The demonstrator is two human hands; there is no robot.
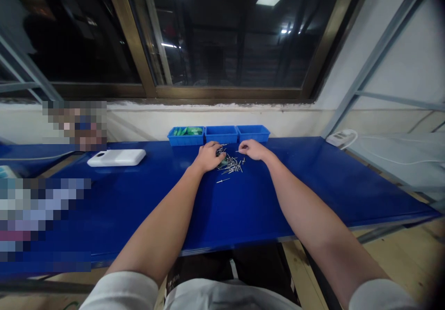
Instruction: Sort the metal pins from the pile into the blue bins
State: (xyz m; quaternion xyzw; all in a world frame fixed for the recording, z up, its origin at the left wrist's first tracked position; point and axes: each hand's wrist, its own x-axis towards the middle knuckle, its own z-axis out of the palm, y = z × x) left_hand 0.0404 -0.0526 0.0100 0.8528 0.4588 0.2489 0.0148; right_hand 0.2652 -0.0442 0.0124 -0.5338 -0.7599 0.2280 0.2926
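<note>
A loose pile of pop rivets (233,165), with thin metal pins and thicker sleeves, lies on the blue tabletop between my hands. My left hand (209,156) rests at the pile's left side, thumb and fingers apart around its edge; some rivets are hidden beneath it. My right hand (253,149) is at the upper right of the pile, thumb and fingertips pinched together. A thin pin, seemingly one rivet (237,151), sticks out leftward from that pinch. One stray rivet (223,180) lies apart, nearer to me.
Three blue bins stand in a row behind the pile: a left bin (186,140) with green packets (188,131), a middle bin (221,138) and a right bin (257,136). A white power bank-like block (117,157) lies left. A power strip (340,137) sits at the right.
</note>
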